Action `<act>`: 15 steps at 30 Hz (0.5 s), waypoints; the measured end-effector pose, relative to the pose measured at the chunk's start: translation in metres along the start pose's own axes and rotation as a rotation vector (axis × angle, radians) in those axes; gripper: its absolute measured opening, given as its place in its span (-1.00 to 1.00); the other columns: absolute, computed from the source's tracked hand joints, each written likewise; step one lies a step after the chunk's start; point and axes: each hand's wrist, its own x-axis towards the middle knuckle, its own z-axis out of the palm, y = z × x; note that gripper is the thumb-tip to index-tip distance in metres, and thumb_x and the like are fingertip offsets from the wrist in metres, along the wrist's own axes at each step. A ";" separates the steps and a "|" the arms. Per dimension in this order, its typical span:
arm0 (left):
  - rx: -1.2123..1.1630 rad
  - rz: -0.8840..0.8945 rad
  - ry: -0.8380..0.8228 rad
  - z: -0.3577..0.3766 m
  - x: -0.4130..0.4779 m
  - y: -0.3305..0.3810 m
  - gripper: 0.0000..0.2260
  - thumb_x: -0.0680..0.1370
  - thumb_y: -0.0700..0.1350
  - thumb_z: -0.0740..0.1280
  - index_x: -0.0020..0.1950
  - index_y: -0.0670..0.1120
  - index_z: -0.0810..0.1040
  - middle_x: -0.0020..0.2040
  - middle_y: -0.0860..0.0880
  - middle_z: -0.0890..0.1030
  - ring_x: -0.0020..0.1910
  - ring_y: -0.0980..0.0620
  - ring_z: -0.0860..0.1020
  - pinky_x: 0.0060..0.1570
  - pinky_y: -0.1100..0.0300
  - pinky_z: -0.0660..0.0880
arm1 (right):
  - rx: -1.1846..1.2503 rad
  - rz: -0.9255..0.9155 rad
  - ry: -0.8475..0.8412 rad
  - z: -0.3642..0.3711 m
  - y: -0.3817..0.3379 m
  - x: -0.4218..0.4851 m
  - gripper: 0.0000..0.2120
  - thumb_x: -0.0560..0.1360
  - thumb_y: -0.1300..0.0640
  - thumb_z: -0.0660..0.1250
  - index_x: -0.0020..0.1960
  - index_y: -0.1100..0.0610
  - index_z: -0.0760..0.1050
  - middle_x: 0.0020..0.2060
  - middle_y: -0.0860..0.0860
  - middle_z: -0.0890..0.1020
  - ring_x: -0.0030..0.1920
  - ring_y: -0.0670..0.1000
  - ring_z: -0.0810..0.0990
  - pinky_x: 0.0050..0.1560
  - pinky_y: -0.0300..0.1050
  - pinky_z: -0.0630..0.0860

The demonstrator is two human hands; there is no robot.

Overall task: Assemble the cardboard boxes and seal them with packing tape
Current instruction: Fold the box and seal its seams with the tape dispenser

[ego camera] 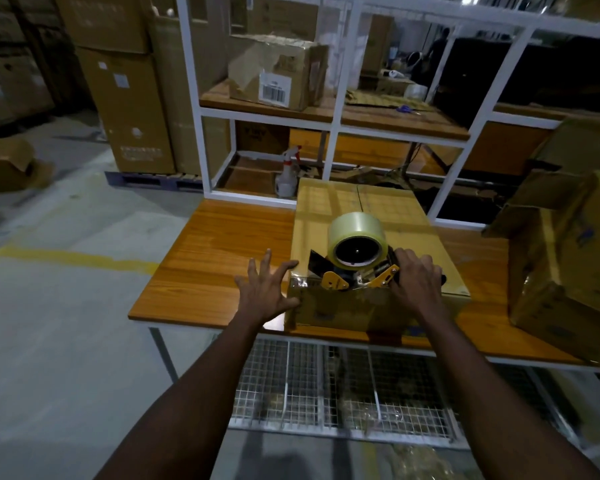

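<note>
Left hand (pixel 267 289), fingers spread and straight, is pressing against the near left corner of the cardboard box (pixel 326 209), which is lying closed on the wooden table (pixel 215 244). The box is probably handling as light and hollow, its panels giving under pressure, so corners and edges are looking like firmer holds than the flap seam. The tape dispenser (pixel 340 282) is sitting at the box's near edge, carrying a clear tape roll (pixel 347 226); the right hand (pixel 416 275) is gripping its handle, fingers curled round it. A spray bottle (pixel 286 178) is standing behind the box. At far right, stacked cartons (pixel 568 265) are crowding the table, likely limiting room for turning the box.
</note>
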 end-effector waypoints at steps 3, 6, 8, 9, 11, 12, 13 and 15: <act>-0.039 -0.030 -0.019 -0.005 -0.003 0.007 -0.28 0.43 0.40 0.29 0.51 0.34 0.07 0.63 -0.09 -0.12 0.56 -0.33 -0.07 0.32 -0.49 0.07 | -0.026 0.036 -0.024 -0.003 0.031 -0.001 -0.57 0.50 0.08 0.37 0.33 0.12 0.37 0.18 0.12 0.50 0.12 0.26 0.43 0.06 0.14 0.35; -0.034 -0.047 -0.003 -0.014 -0.007 0.019 -0.38 0.49 0.40 0.13 0.52 0.26 0.14 0.63 -0.07 -0.11 0.58 -0.27 -0.12 0.34 -0.49 -0.01 | -0.034 0.034 -0.037 -0.006 0.040 0.000 -0.57 0.50 0.08 0.36 0.33 0.12 0.38 0.18 0.11 0.50 0.13 0.27 0.43 0.07 0.15 0.36; -0.006 -0.026 0.025 -0.022 -0.009 0.031 -0.30 0.45 0.41 -0.08 0.53 0.15 0.20 0.64 -0.05 -0.08 0.59 -0.18 -0.11 0.38 -0.43 -0.05 | -0.040 0.019 -0.030 -0.007 0.039 0.000 -0.59 0.51 0.08 0.36 0.33 0.11 0.38 0.18 0.10 0.50 0.12 0.26 0.44 0.04 0.13 0.36; 0.018 0.011 0.025 -0.026 -0.010 0.037 -0.22 0.40 0.39 -0.17 0.54 0.08 0.21 0.64 -0.04 -0.05 0.60 -0.14 -0.09 0.42 -0.38 -0.06 | -0.043 0.012 -0.023 -0.007 0.039 0.000 -0.59 0.52 0.07 0.36 0.32 0.11 0.38 0.17 0.10 0.50 0.11 0.25 0.44 0.03 0.11 0.36; 0.101 0.105 -0.025 -0.030 -0.012 0.052 -0.16 0.39 0.35 -0.24 0.59 -0.01 0.11 0.63 -0.04 0.00 0.60 -0.06 -0.02 0.49 -0.27 -0.08 | -0.048 -0.003 -0.003 -0.006 0.040 0.000 -0.62 0.51 0.08 0.37 0.29 0.10 0.39 0.14 0.08 0.51 0.08 0.24 0.45 -0.01 0.09 0.35; 0.148 0.134 -0.058 -0.029 -0.013 0.058 -0.17 0.41 0.33 -0.23 0.62 -0.03 0.02 0.63 -0.04 -0.01 0.60 -0.03 0.00 0.51 -0.23 -0.09 | -0.045 -0.011 0.009 -0.005 0.041 0.000 -0.63 0.50 0.09 0.37 0.27 0.09 0.39 0.12 0.07 0.52 0.06 0.23 0.45 -0.02 0.09 0.34; 0.187 0.139 -0.086 -0.027 -0.014 0.063 -0.18 0.43 0.33 -0.22 0.63 -0.05 -0.06 0.64 -0.04 -0.04 0.60 -0.02 -0.02 0.51 -0.21 -0.10 | -0.035 -0.020 0.020 -0.004 0.043 0.000 -0.65 0.50 0.10 0.37 0.25 0.08 0.39 0.11 0.07 0.52 0.05 0.22 0.45 -0.03 0.09 0.34; 0.248 0.123 -0.109 -0.022 -0.015 0.065 -0.15 0.41 0.35 -0.27 0.63 -0.06 -0.14 0.63 -0.05 -0.13 0.61 -0.02 -0.09 0.49 -0.22 -0.11 | -0.013 -0.036 0.036 -0.001 0.044 0.000 -0.67 0.50 0.11 0.36 0.24 0.07 0.39 0.08 0.06 0.52 0.02 0.21 0.45 -0.05 0.09 0.34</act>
